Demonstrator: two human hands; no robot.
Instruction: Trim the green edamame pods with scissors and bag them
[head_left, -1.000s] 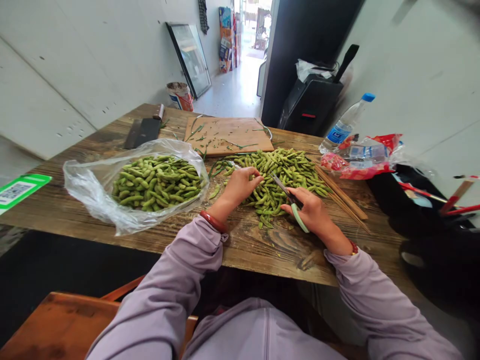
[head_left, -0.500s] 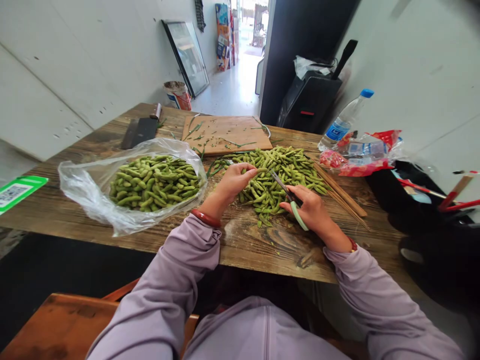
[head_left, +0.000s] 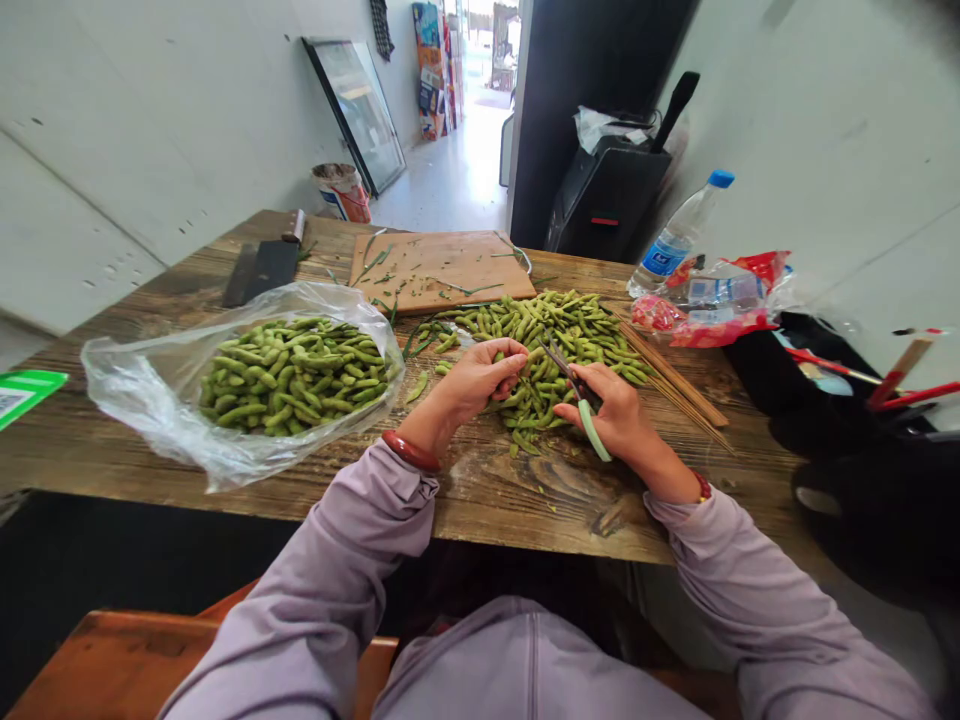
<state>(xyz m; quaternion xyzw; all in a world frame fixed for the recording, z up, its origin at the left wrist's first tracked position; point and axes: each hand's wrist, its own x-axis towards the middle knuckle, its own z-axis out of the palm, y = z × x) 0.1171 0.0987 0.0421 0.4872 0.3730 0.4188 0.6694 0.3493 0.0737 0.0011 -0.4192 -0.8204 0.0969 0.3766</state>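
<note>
My left hand is closed in a pinch on a green edamame pod, whose end pokes out past my fingertips. My right hand grips scissors with pale green handles; their dark blades point up and left toward the pod. Both hands hover over a loose heap of edamame pods on the wooden table. To the left, a clear plastic bag lies spread open with many more pods inside it.
Behind the heap lies a wooden cutting board with green scraps, and a cleaver at its left. Wooden chopsticks, a water bottle, red plastic packaging and a black box with sticks are on the right.
My left hand has turned, its fingers curling more around the pod. The scissors remain in my right hand, nearly where they were. The whole view has shifted slightly.
</note>
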